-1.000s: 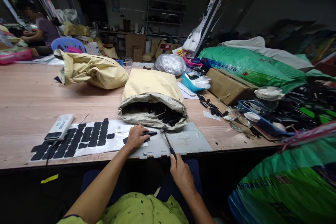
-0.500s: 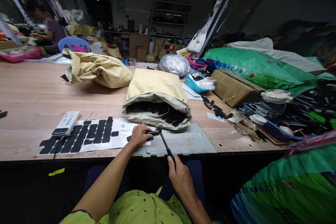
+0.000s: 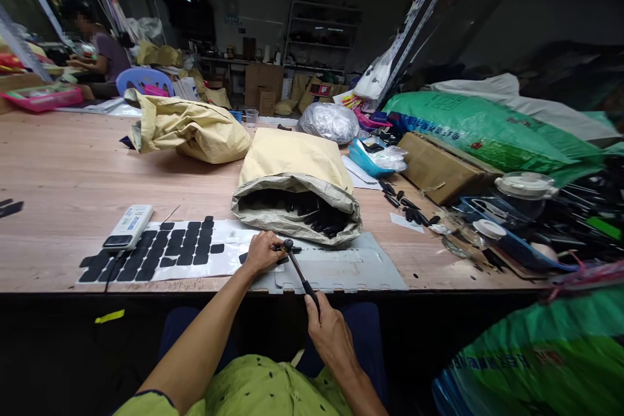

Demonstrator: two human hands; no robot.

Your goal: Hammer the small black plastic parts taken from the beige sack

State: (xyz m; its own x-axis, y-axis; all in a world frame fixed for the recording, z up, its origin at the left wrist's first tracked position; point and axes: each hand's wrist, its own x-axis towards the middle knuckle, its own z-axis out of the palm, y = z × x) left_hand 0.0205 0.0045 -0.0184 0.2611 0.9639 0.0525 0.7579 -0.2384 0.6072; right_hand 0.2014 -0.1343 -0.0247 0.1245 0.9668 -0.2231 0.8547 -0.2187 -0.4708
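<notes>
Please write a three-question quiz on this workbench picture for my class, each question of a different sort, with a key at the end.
1. True or false: the right hand grips the hammer by its head.
2. Fill in the blank: the left hand holds a small piece whose colour is ____.
3. Multiple choice: which way does the mouth of the open yellow bag face?
a) straight up
b) towards the hands
c) towards the back of the room

Key: 1. False; it grips the handle. 2. Black. 3. b.
</notes>
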